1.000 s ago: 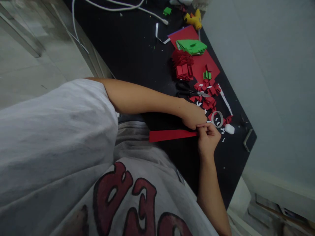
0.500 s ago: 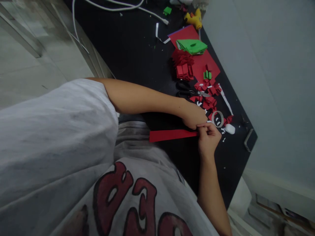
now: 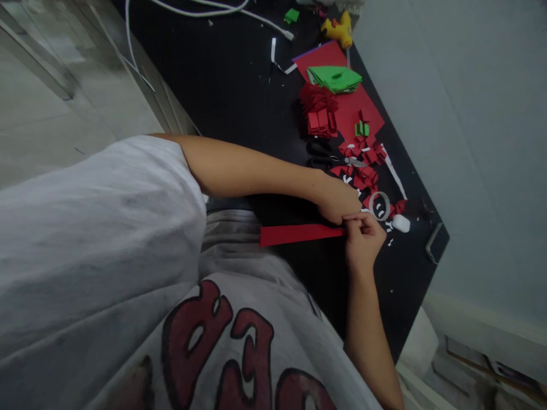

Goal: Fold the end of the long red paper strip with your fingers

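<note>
A long red paper strip [image 3: 299, 234] stretches from my lap toward my hands, its far end hidden at my fingers. My right hand [image 3: 364, 236] pinches that end between thumb and fingers. Against it rests my left hand [image 3: 339, 199], curled closed at the same end, with most of its fingertips hidden. Just beyond my hands lie a roll of tape [image 3: 379, 206], folded red paper pieces [image 3: 365, 177] and small white paper scraps. Black-handled scissors [image 3: 320, 162] lie beside my left wrist.
Farther up the black table [image 3: 222, 85] are a stack of folded red paper [image 3: 321, 122], folded green paper [image 3: 335, 78], red sheets [image 3: 371, 114], a yellow figure [image 3: 339, 29] and a white cable [image 3: 269, 24]. A white case [image 3: 400, 223] and a phone [image 3: 437, 243] lie near the wall-side edge.
</note>
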The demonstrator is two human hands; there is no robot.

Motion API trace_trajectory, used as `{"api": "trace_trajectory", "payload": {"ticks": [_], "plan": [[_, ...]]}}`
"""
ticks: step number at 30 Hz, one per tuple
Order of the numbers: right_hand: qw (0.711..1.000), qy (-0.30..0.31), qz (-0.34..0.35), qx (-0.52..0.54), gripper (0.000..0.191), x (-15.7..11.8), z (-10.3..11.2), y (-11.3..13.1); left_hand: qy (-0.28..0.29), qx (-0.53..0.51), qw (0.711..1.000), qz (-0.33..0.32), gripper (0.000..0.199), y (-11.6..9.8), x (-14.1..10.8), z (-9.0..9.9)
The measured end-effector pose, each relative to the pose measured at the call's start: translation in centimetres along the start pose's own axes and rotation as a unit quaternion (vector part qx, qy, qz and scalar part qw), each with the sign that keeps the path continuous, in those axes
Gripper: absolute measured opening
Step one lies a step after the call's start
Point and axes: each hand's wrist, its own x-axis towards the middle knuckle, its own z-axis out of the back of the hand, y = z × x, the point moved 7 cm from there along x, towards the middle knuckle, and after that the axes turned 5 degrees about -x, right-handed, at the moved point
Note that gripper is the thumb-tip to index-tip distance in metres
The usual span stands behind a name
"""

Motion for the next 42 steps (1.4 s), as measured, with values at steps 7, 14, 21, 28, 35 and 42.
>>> {"api": "trace_trajectory", "payload": {"ticks": [7,14,21,28,35,42], "plan": [[1.0,0.005,-0.001,-0.012,0.009,-0.05,-0.03,-0.18,-0.006,-0.025,1.0,0.003,0.028,0.13,0.08,-0.03],[1.0,0.002,0.001,-0.011,0.011,0.0,-0.02,0.0,-0.025,-0.037,0.999,0.003,0.022,0.22,0.16,0.11],[1.0,0.007,-0.012,-0.006,0.011,-0.01,-0.02,-0.09,0.0,-0.003,1.0,-0.007,0.03,-0.01,-0.03,-0.02],[1.0,0.013,-0.009,-0.009,0.01,0.03,-0.05,-0.1,-0.003,0.0,1.0,-0.009,0.029,0.34,0.49,-0.51],[1.0,0.012,-0.018,-0.005,0.014,0.0,-0.11,-0.24,-0.007,-0.002,1.0,-0.013,0.028,0.32,0.36,-0.36],[1.0,0.016,-0.021,-0.005,0.013,0.02,-0.1,-0.1,-0.009,-0.014,1.0,-0.006,0.029,0.62,0.57,-0.51]]}}
